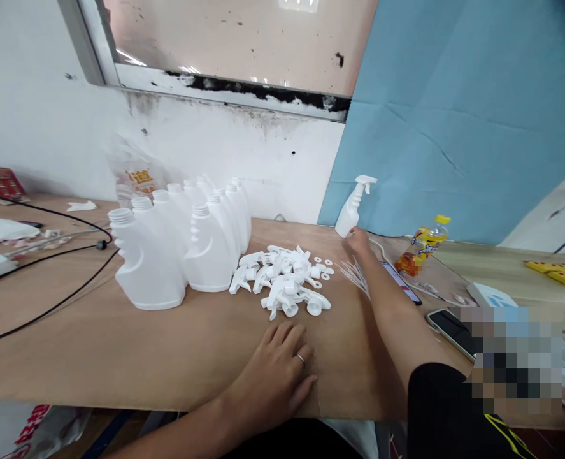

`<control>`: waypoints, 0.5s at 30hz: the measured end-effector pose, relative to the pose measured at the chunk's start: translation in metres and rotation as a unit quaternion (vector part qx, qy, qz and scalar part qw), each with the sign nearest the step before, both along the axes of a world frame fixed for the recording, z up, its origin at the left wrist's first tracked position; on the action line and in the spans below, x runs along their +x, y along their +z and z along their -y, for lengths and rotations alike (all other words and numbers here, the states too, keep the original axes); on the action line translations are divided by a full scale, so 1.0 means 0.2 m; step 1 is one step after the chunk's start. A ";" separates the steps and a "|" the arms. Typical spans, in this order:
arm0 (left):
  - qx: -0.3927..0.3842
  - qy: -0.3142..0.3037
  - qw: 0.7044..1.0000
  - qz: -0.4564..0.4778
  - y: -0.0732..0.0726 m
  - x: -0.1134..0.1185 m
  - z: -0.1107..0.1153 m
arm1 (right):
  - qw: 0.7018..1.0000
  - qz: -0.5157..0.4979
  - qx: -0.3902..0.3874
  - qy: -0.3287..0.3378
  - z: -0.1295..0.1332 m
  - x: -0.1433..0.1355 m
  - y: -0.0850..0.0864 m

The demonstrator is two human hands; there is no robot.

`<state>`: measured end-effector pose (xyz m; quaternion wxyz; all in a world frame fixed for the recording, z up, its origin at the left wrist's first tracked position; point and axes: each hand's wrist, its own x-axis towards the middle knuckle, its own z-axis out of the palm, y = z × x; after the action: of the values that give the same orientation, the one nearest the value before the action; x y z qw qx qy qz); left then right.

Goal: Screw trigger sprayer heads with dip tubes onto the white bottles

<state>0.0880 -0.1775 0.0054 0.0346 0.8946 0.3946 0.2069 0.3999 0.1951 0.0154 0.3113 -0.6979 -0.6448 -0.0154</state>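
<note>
Sprayer [349, 212] right of triggers [286, 287] assembled, touched by right hand [358, 240], grip unclear; bottles [208, 258] left of them uncapped; left hand [282, 366] unclenched.

white wall [272, 172], stained window [244, 38] above, blue sheeting [454, 95] at right, brown tabletop [177, 357] below.

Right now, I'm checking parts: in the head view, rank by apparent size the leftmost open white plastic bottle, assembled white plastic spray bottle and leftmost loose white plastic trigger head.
Largest first:
Leftmost bottle
Spray bottle
Trigger head
</note>
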 end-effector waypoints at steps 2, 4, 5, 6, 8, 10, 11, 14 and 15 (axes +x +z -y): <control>0.040 0.018 0.999 0.008 0.00 -0.02 -0.02 | 1.000 0.006 -0.011 0.027 0.05 -0.01 0.05; 0.085 0.048 0.995 0.014 0.01 -0.04 -0.05 | 0.997 0.015 -0.025 0.073 0.12 -0.02 0.11; 0.103 0.068 0.992 0.016 0.02 -0.06 -0.07 | 0.994 0.021 -0.034 0.102 0.17 -0.02 0.13; 0.114 0.089 0.989 0.016 0.02 -0.07 -0.09 | 0.990 0.028 -0.043 0.133 0.23 -0.03 0.14; 0.115 0.121 0.986 0.009 0.02 -0.10 -0.12 | 0.978 0.042 -0.060 0.196 0.38 -0.04 0.15; 0.089 0.131 0.987 0.003 0.00 -0.12 -0.14 | 0.963 0.054 -0.072 0.254 0.54 -0.06 0.12; 0.072 0.131 0.989 0.005 -0.01 -0.12 -0.15 | 0.955 0.058 -0.074 0.281 0.61 -0.08 0.10; 0.043 0.133 0.990 0.031 -0.04 -0.14 -0.17 | 0.939 0.064 -0.050 0.335 0.75 -0.14 0.01; 0.046 0.135 0.989 0.043 -0.04 -0.15 -0.17 | 0.935 0.074 -0.031 0.346 0.78 -0.17 -0.01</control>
<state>0.0584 -0.1436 -0.0033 -0.0177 0.8240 0.4998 0.2662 0.3666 0.0389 0.0124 0.2271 -0.4378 -0.8678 0.0617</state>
